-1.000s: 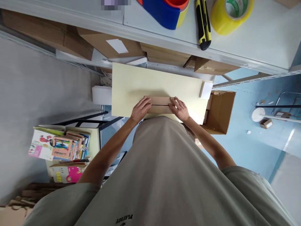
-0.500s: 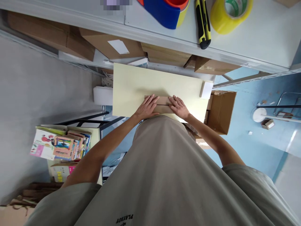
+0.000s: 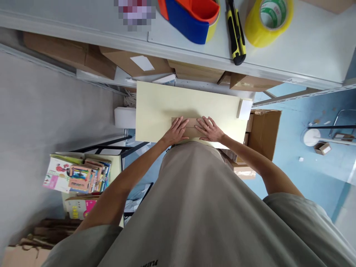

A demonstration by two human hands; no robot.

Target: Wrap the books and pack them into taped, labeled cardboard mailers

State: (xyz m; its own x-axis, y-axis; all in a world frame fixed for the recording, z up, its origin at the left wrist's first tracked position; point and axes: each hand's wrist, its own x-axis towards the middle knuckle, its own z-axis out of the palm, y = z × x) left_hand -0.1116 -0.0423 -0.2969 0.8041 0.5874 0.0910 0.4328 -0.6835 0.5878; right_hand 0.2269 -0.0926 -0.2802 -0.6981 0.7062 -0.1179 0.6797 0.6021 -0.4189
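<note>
Brown cardboard, a small flat box (image 3: pixel 191 127), lies on the near middle of a pale yellow table (image 3: pixel 167 107), close to its near edge. Both hands press flat on top of it with fingers spread, neither one closed around anything. The left hand (image 3: pixel 175 131) covers the box's left part, fingers pointing far and slightly right. The right hand (image 3: pixel 210 129) covers the right part, fingers pointing far and left. The fingertips of the two hands come near each other over the middle of the box, where only a narrow strip of cardboard shows between them.

At the table's far right corner sits a small white block (image 3: pixel 244 109). An open carton (image 3: pixel 264 129) stands on the blue floor just right of the table. On the grey shelf (image 3: pixel 306 48) above lie a yellow tape roll (image 3: pixel 267 20), a yellow-black knife (image 3: pixel 236 31) and a blue-orange tape dispenser (image 3: pixel 191 18). Books (image 3: pixel 78 174) are stacked at the near left.
</note>
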